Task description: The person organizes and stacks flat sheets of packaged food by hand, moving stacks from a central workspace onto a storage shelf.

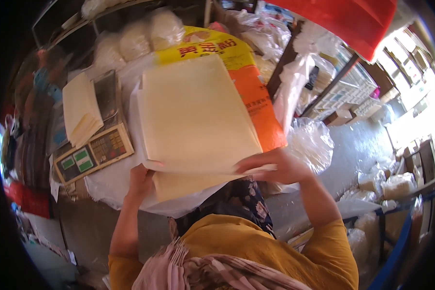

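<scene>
A stack of thin cream-coloured sheets [195,116] lies in front of me on a white plastic-covered table [107,188]. My left hand [142,177] grips the near left corner of the top sheet. At the near right corner, my right hand [281,166] has its fingers over the edge, with a sheet pinched between fingers and thumb. The near edge of the top sheet is lifted a little, and another cream sheet [188,186] shows below it, skewed towards me. Whether the material is paper or a food sheet, I cannot tell.
A yellow and orange printed sack [264,116] lies beneath the stack. To the left, folded cream sheets [81,112] rest on an electronic scale [94,152]. Filled plastic bags [166,29] line the back, another clear bag [310,145] sits right. A person [40,98] is at far left.
</scene>
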A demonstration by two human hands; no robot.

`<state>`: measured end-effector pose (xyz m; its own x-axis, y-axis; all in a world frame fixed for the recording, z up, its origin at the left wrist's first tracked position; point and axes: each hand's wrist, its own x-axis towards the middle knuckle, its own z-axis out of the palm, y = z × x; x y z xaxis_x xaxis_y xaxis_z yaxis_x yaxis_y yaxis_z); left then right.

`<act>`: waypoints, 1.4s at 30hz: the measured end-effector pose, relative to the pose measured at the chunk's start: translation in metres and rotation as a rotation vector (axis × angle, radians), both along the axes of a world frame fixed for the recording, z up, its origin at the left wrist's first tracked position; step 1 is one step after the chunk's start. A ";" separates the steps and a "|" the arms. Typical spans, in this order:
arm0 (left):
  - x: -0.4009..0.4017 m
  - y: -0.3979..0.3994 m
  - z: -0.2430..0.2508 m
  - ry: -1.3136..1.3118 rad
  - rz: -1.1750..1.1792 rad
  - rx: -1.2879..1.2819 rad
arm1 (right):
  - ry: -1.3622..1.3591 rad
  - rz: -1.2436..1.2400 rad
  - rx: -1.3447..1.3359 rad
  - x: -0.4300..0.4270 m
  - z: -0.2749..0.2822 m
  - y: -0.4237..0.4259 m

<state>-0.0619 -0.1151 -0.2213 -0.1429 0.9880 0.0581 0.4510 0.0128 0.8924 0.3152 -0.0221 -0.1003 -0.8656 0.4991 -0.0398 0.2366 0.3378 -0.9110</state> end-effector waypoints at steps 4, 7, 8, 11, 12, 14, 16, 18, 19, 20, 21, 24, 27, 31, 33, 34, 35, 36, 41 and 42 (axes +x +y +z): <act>-0.002 0.000 0.013 -0.101 0.092 0.075 | 0.253 -0.085 -0.034 0.055 -0.007 0.035; 0.003 0.027 0.027 -0.239 0.266 0.095 | 0.082 -0.437 0.160 0.034 -0.080 0.071; -0.001 0.037 0.029 -0.238 0.279 0.100 | -0.070 -0.590 0.237 0.010 -0.079 0.075; -0.007 0.062 0.026 0.174 0.415 0.014 | 0.012 -0.689 0.128 -0.041 -0.082 0.103; -0.004 0.070 0.016 0.455 0.431 0.278 | -0.019 -0.775 0.091 -0.057 -0.078 0.108; 0.011 0.074 0.019 0.739 0.436 0.543 | -0.047 -0.861 0.053 -0.073 -0.077 0.113; 0.036 0.066 0.031 0.790 -0.105 0.053 | -0.177 -0.893 0.200 -0.074 -0.080 0.120; 0.038 0.064 0.016 0.791 -0.107 0.092 | -0.251 -0.868 0.250 -0.076 -0.078 0.122; 0.037 0.063 0.010 0.794 -0.112 0.129 | -0.323 -0.843 0.296 -0.078 -0.076 0.121; 0.034 0.061 0.006 0.794 -0.108 0.129 | -0.323 -0.839 0.298 -0.080 -0.075 0.116; 0.031 0.058 0.003 0.809 -0.108 0.121 | -0.275 -0.833 0.507 -0.088 -0.071 0.102; 0.032 0.056 -0.003 0.839 -0.115 0.157 | -0.274 -0.730 0.968 -0.095 -0.090 0.081; 0.028 0.062 0.001 0.856 -0.173 0.215 | -0.475 -0.552 1.217 -0.085 -0.129 0.080; -0.004 0.056 0.013 0.888 -0.089 0.369 | -0.454 -0.454 1.011 -0.100 -0.119 0.073; -0.001 0.048 0.028 0.852 -0.053 0.390 | -0.141 -0.347 0.873 -0.122 -0.091 0.049; 0.010 0.042 0.040 0.819 -0.009 0.386 | -0.090 -0.259 0.806 -0.136 -0.072 0.034; 0.022 0.039 0.050 0.786 0.035 0.375 | -0.131 -0.220 0.890 -0.148 -0.067 0.024; 0.030 0.036 0.060 0.743 0.000 0.348 | -0.170 -0.215 0.996 -0.155 -0.060 0.024; 0.000 0.056 0.021 0.087 0.443 0.546 | 0.127 -0.225 1.096 -0.132 -0.021 0.022; -0.019 0.055 -0.002 0.061 0.473 0.535 | 0.357 -0.180 1.195 -0.119 -0.016 0.017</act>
<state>-0.0806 -0.0602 -0.2237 -0.5300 0.6549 0.5387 0.5543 -0.2132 0.8046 0.1962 -0.0055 -0.1166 -0.6512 0.1737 0.7388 0.1692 0.9822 -0.0818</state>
